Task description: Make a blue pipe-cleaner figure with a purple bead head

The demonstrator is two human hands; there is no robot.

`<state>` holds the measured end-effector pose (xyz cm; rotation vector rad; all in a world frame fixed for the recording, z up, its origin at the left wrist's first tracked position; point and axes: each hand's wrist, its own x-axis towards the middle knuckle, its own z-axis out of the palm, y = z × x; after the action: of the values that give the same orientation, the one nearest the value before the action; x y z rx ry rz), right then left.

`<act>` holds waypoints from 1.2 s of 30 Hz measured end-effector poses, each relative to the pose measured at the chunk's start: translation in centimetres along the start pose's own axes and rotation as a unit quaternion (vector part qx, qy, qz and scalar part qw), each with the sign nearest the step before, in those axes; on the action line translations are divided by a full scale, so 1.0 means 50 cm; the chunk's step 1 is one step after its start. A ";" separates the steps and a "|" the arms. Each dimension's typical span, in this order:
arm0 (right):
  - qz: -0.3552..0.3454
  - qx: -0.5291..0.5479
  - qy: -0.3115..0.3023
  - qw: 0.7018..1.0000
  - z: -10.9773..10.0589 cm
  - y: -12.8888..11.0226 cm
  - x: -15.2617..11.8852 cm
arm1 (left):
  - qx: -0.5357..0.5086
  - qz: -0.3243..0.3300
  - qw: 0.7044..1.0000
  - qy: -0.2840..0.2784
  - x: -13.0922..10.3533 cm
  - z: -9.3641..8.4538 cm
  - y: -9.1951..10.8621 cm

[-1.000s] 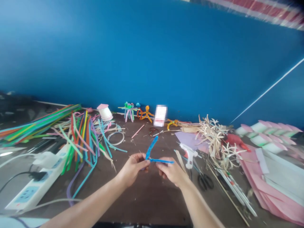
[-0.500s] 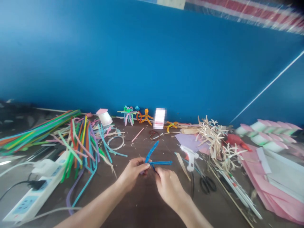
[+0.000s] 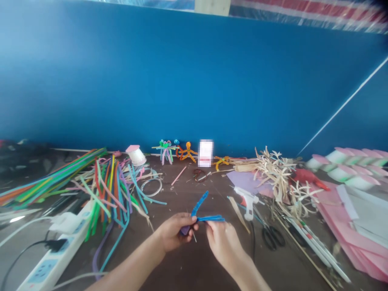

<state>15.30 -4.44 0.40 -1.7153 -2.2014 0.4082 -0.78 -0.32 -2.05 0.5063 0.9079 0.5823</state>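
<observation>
My left hand [image 3: 178,231] pinches a blue pipe cleaner piece [image 3: 200,203] at its joint, over the front middle of the table. One thick, twisted arm of it points up and away, and thinner blue strands run to the right. Something purple [image 3: 185,230] shows below the left fingers, with a thin pale stem beneath it. My right hand [image 3: 223,239] is closed at the right-hand strands, its fingertips against them and partly hidden.
Loose pipe cleaners [image 3: 110,190] and a power strip [image 3: 57,246] lie left. On the right are a white glue gun [image 3: 248,201], black scissors [image 3: 273,236], dried husk flowers [image 3: 275,173] and pink sheets [image 3: 342,226]. Orange pipe cleaner figures [image 3: 188,151] stand by the blue wall [image 3: 194,81].
The right hand has shifted outward along the strands, which now lie closer together. The purple piece under the left fingers shows more. The whole view has shifted slightly.
</observation>
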 end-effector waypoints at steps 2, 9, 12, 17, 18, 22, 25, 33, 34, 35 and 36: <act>0.004 0.009 0.001 1.000 0.000 -0.002 0.000 | -0.026 -0.021 0.999 -0.005 -0.003 0.005 0.000; 0.001 0.027 0.014 1.000 0.010 0.002 -0.002 | 0.001 0.067 0.998 0.002 -0.002 0.018 -0.008; -0.005 0.006 0.004 1.000 0.017 0.001 -0.007 | 0.070 0.172 0.982 0.034 0.005 0.016 -0.016; -0.033 -0.037 -0.004 0.999 0.017 -0.010 -0.017 | 0.250 0.273 0.923 0.108 0.005 0.016 -0.018; -0.038 -0.042 -0.002 0.998 0.014 -0.013 -0.018 | 0.286 0.287 0.906 0.126 0.003 0.017 -0.017; -0.052 -0.047 0.005 0.998 0.001 -0.025 -0.020 | 0.404 0.314 0.837 0.193 -0.010 0.024 -0.007; -0.051 -0.046 0.007 0.998 -0.009 -0.028 -0.021 | 0.445 0.331 0.806 0.209 -0.015 0.024 -0.004; -0.084 0.008 0.006 0.996 -0.059 -0.014 -0.009 | 0.500 0.311 0.797 0.135 -0.027 0.018 0.010; -0.090 0.027 0.004 0.996 -0.067 -0.008 -0.001 | 0.499 0.294 0.807 0.113 -0.030 0.018 0.013; -0.096 0.056 0.001 0.994 -0.073 -0.001 0.008 | 0.493 0.273 0.821 0.090 -0.032 0.018 0.016; -0.099 0.090 -0.005 0.991 -0.078 0.007 0.018 | 0.479 0.253 0.838 0.065 -0.035 0.018 0.019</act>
<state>17.04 -3.39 3.86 -1.3917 -2.2391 0.5462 -1.11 -0.91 0.00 1.6741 1.1785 0.6085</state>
